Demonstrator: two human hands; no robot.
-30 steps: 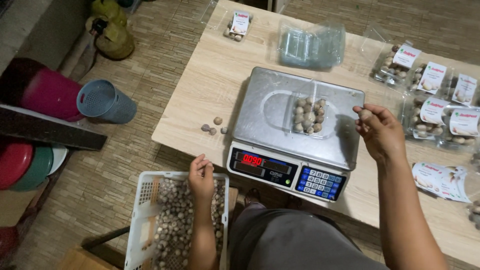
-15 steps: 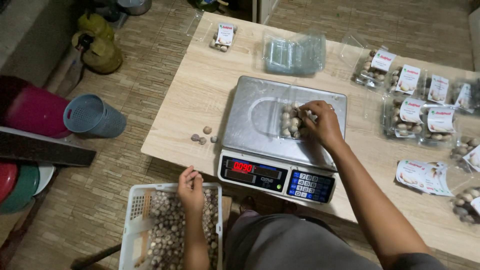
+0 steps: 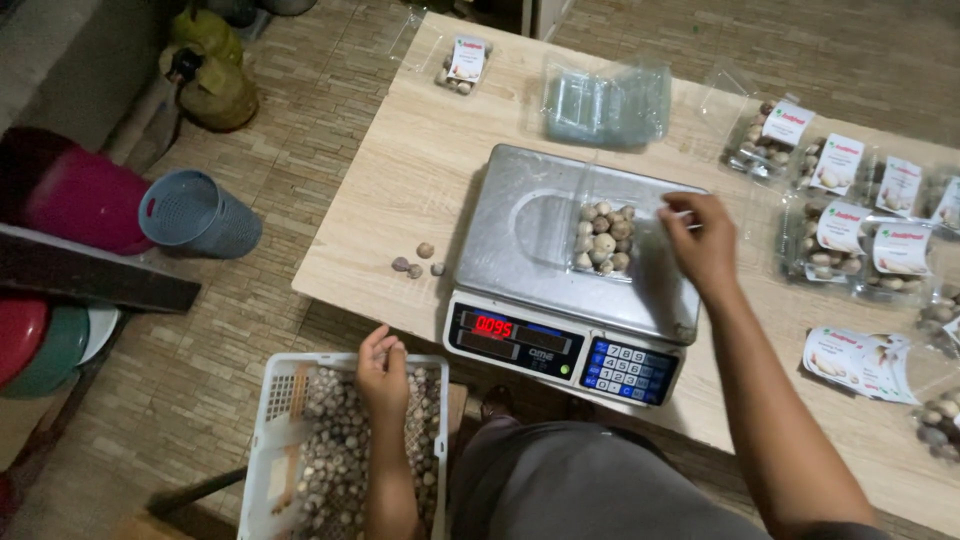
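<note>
A digital scale (image 3: 520, 235) with a steel pan stands on the wooden table (image 3: 400, 190). On the pan lies an open clear plastic box (image 3: 603, 238) holding several small round brown nuts. My right hand (image 3: 703, 243) rests at the box's right edge, fingers pinched on its lid. My left hand (image 3: 382, 372) is down in a white plastic basket (image 3: 272, 440) full of the same nuts, fingers curled among them.
Three loose nuts (image 3: 417, 262) lie left of the scale. A stack of empty clear boxes (image 3: 603, 103) sits behind it. Several filled, labelled boxes (image 3: 850, 215) line the right side, one more (image 3: 462, 64) at the far edge. A grey bucket (image 3: 197, 213) and coloured basins (image 3: 50, 330) stand on the floor.
My right hand came from the air at the right, went to the nuts in the box, then shifted to its right edge. My left hand stayed in the basket.
</note>
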